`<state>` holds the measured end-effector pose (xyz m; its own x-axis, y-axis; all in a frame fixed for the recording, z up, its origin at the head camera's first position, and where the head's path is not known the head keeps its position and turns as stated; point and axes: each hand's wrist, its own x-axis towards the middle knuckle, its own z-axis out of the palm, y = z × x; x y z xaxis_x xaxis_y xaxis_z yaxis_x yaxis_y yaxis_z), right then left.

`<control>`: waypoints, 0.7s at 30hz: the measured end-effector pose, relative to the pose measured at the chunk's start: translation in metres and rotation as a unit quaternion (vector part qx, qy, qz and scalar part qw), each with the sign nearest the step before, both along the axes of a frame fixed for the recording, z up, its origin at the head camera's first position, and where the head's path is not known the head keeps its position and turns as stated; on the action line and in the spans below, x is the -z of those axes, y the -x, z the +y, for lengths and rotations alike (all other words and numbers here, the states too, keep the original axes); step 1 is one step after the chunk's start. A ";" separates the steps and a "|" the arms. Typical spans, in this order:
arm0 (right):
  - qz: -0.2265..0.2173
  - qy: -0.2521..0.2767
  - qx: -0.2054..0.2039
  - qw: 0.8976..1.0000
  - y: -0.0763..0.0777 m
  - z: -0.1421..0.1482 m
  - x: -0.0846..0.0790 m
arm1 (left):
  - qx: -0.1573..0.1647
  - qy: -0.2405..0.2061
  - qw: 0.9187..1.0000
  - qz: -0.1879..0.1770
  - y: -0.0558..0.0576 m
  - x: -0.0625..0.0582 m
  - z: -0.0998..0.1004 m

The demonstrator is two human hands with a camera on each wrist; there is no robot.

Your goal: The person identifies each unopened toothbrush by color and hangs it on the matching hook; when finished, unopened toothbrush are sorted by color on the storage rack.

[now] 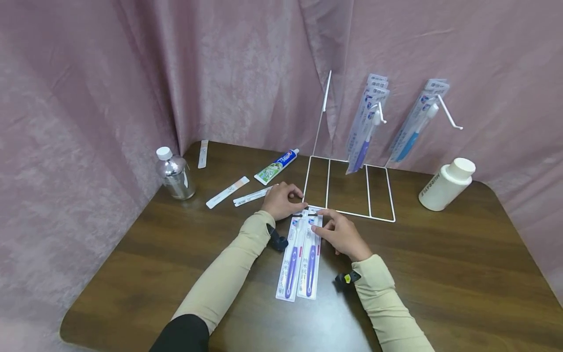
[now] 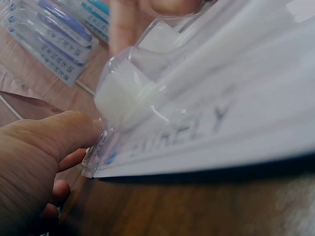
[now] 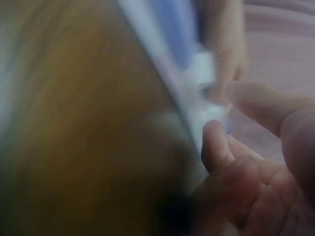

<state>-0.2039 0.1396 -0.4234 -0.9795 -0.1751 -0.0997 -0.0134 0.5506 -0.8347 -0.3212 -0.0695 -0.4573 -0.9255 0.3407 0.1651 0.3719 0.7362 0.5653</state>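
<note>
Two packaged toothbrushes with purple handles lie side by side in the head view, the left pack [image 1: 289, 269] and the right pack [image 1: 310, 269]. My left hand [image 1: 281, 201] pinches the top end of the left pack. In the left wrist view, the thumb [image 2: 64, 130] presses on the corner of the clear blister pack [image 2: 206, 118], with white brush heads inside. At the top of the right pack, my right hand [image 1: 343, 235] holds its edge between thumb and fingers. The right wrist view is blurred, with the right hand's fingers [image 3: 216, 147] against the pack's end.
Behind the hands stands a white wire rack [image 1: 369, 190] with hooks holding purple toothbrush packs [image 1: 367, 117] and blue ones [image 1: 418, 122]. Toothpaste [image 1: 277, 167], slim packets [image 1: 227, 192] and a silver bottle [image 1: 176, 176] lie or stand left; a white bottle [image 1: 446, 185] stands right.
</note>
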 end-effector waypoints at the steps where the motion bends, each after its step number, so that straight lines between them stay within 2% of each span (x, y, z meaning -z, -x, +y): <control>1: 0.001 -0.012 -0.002 1.000 0.001 -0.001 0.002 | 0.000 0.003 1.000 -0.003 -0.001 0.000 -0.001; 9: 0.045 -0.061 -0.006 0.997 0.005 -0.004 0.006 | -0.002 0.000 1.000 -0.004 -0.002 -0.004 -0.002; 12: 0.067 -0.058 0.005 0.996 0.004 -0.001 0.006 | -0.005 0.006 1.000 -0.007 -0.004 -0.005 -0.002; 16: 0.126 -0.028 0.031 0.991 0.002 0.009 0.003 | -0.003 0.007 1.000 -0.006 -0.004 -0.005 -0.001; 19: 0.214 -0.003 0.049 0.976 -0.001 0.020 -0.007 | -0.002 0.004 1.000 -0.001 -0.004 -0.004 0.000; 21: 0.301 -0.006 0.063 0.952 -0.003 0.027 -0.020 | -0.002 0.005 1.000 0.003 -0.003 -0.002 0.000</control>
